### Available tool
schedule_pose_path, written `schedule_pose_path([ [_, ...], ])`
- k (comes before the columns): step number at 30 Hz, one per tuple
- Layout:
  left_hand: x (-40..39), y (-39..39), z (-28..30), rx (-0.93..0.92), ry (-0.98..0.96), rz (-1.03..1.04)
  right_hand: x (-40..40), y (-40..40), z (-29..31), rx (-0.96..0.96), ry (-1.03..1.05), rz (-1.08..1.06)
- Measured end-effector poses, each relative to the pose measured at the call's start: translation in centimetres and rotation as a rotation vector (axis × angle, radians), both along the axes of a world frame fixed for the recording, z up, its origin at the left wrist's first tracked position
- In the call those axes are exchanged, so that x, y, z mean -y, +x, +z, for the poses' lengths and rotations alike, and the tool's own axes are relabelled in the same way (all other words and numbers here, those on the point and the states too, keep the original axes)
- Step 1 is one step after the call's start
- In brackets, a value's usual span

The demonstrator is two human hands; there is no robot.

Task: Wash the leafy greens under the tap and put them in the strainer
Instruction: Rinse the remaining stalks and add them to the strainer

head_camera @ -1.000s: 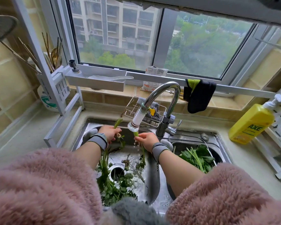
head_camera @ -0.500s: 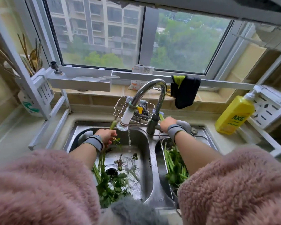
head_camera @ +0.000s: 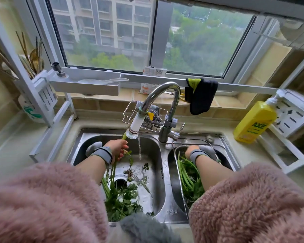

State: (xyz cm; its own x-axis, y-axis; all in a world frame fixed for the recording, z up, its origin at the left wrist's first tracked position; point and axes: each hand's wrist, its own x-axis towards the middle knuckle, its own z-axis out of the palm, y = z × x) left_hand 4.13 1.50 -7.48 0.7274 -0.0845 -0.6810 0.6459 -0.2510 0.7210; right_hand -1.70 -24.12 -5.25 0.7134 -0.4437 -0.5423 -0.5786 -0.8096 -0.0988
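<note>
My left hand (head_camera: 118, 149) grips the stems of a bunch of leafy greens (head_camera: 120, 199) in the left sink basin (head_camera: 153, 172). The leaves hang down over the drain. The stem tops poke up beside the tap spout (head_camera: 134, 131), from which a thin stream of water runs just right of that hand. My right hand (head_camera: 191, 151) is down inside the metal strainer (head_camera: 176, 153) in the right basin, right above the greens in the strainer (head_camera: 189, 178). Its fingers are hidden behind the hand and wrist.
Root scraps and loose sprigs (head_camera: 130, 172) lie around the drain. A wire sponge rack (head_camera: 128, 118) hangs behind the tap. A black cloth (head_camera: 200, 99) hangs on the rail. A yellow soap bottle (head_camera: 254, 121) stands on the right counter. A white utensil rack (head_camera: 42, 95) stands at left.
My right hand went from under the tap over to the right basin with a green stalk and has lowered into the strainer. My left hand has stayed by the spout with its bunch.
</note>
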Motion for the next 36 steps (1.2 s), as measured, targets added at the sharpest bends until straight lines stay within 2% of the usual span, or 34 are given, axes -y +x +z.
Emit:
schedule_pose_path([
  [3, 0.1, 0.0, -0.4, -0.010, -0.054, 0.049, -1.0, 0.9, -0.8, 0.102, 0.023, -0.031],
  [6, 0.2, -0.4, -0.5, -0.010, -0.101, 0.039, -3.0, 2.4, -1.0, 0.219, 0.044, 0.051],
  [8, 0.0, -0.7, -0.6, -0.004, -0.077, -0.050, -4.7, 3.1, -1.2, 0.280, 0.202, 0.075],
  [12, -1.2, -1.5, -0.8, 0.009, -0.029, -0.194, -8.7, 3.2, -1.3, 0.334, 0.665, -0.035],
  [15, -1.5, -1.7, -0.8, 0.004, -0.013, -0.257, -10.5, 2.8, -1.3, 0.311, 0.872, -0.094],
  [17, -1.5, -1.8, -0.7, 0.014, 0.009, -0.296, -11.2, 2.9, -1.3, 0.303, 0.933, -0.081],
  [24, -0.4, -2.6, 0.0, 0.060, 0.013, -0.369, -11.8, 3.2, -2.4, 0.348, 0.920, -0.031],
  [31, -1.5, -1.8, -0.2, 0.208, 0.020, -0.142, -10.5, 2.7, -2.2, 0.384, 0.950, -0.076],
  [34, -1.5, -1.5, 0.2, 0.316, 0.120, -0.157, -10.2, 2.8, -2.4, 0.404, 0.868, -0.020],
  [36, -1.2, -1.5, 0.3, 0.334, 0.103, -0.171, -10.1, 3.0, -2.6, 0.407, 0.830, 0.005],
])
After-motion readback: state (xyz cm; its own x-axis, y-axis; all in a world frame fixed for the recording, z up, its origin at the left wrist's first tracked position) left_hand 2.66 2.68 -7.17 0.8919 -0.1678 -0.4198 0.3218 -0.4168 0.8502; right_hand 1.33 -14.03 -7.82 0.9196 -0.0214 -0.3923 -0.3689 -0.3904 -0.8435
